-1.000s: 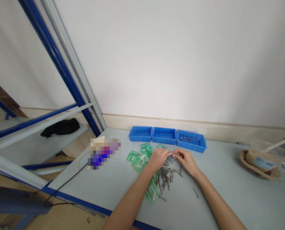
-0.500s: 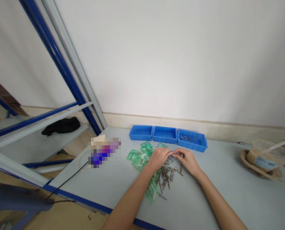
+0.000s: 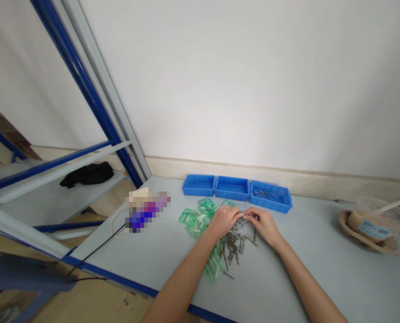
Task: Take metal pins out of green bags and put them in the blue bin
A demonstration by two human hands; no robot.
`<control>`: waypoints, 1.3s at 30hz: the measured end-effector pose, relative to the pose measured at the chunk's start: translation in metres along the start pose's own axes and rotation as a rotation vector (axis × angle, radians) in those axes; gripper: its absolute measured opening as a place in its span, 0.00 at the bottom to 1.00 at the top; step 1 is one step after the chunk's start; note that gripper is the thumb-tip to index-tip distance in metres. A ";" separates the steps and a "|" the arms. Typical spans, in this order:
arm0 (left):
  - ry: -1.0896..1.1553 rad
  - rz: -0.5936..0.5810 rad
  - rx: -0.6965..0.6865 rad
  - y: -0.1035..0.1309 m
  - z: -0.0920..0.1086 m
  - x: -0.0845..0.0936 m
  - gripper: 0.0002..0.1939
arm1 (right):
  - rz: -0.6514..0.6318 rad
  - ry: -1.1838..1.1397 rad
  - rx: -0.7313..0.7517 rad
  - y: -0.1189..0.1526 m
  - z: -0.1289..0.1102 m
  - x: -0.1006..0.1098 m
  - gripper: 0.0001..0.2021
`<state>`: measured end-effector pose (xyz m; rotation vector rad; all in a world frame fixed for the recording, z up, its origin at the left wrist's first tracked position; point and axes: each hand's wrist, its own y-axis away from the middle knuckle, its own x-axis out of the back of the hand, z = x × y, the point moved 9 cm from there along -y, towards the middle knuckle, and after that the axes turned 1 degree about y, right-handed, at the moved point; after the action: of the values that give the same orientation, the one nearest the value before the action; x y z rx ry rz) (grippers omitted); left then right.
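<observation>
My left hand (image 3: 224,220) and my right hand (image 3: 261,224) meet fingertip to fingertip just above the pile, both pinched closed. What lies between the fingertips is small and pale, and I cannot make out its kind. Below them is a loose heap of thin metal pins (image 3: 232,244), some with thicker brassy ends. Green clear packets (image 3: 191,220) with white labels spread beside and under my left hand and forearm. Behind the hands stand a left blue bin (image 3: 200,190), a middle blue bin (image 3: 232,194) and a right blue bin (image 3: 280,207) with several metal pins inside.
A clear plastic container (image 3: 373,224) rests in a brown tray (image 3: 354,240) at the right. On the left lies a pixelated purple object (image 3: 146,214) with a black cable (image 3: 95,249). The wall backs the grey table (image 3: 270,287); a blue frame post (image 3: 75,67) rises at left.
My hands stay pinched together in nearly the same place over the pile. The view has shifted very slightly; nothing else has visibly moved.
</observation>
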<state>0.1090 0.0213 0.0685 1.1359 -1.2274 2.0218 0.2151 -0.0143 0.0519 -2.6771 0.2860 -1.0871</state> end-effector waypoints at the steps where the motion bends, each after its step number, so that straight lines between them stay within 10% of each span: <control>1: 0.011 0.003 -0.003 0.000 0.001 0.001 0.12 | 0.000 0.003 -0.001 0.000 0.000 0.000 0.15; 39: 0.007 -0.047 0.020 0.000 -0.001 -0.003 0.11 | -0.037 -0.047 0.049 0.000 -0.004 -0.002 0.15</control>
<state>0.1105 0.0222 0.0657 1.1552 -1.1685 2.0058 0.2106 -0.0148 0.0533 -2.6700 0.1989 -1.0267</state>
